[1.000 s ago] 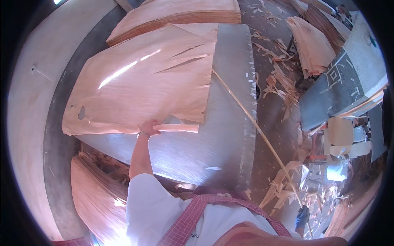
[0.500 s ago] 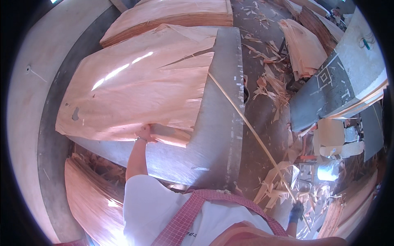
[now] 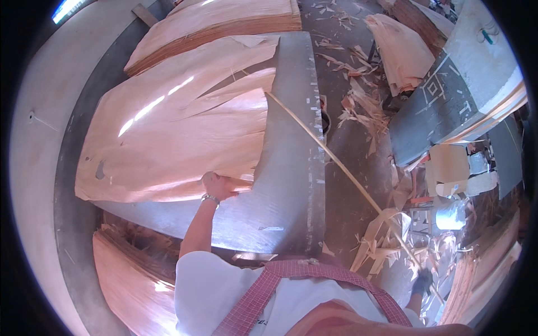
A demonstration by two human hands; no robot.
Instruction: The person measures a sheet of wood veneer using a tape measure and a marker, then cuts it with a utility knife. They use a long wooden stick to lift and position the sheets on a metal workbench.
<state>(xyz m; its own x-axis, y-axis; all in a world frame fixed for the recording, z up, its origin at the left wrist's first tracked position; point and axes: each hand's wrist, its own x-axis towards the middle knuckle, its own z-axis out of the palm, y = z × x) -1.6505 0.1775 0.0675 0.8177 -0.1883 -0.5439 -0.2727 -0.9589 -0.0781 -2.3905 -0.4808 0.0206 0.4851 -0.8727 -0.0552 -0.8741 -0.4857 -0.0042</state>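
A thin, pale wood veneer sheet with split, ragged right-hand edges lies on a grey table. At its near edge, toward the right corner, my bare left hand is closed on the veneer; some fingers are hidden. My right hand, in a dark glove, grips a long thin wooden stick low at the right. The stick slants up and left across the table and passes under the sheet's right edge. A bit of it shows through the split near the far side.
Behind the table sits a thick veneer stack. Another veneer pile is at the near left. Veneer scraps litter the floor to the right. A grey-and-white pillar stands there, with a cardboard box nearby.
My left hand has moved right along the sheet's near edge. The stick reaches farther under the veneer, and the split looks wider. The whole view has shifted slightly.
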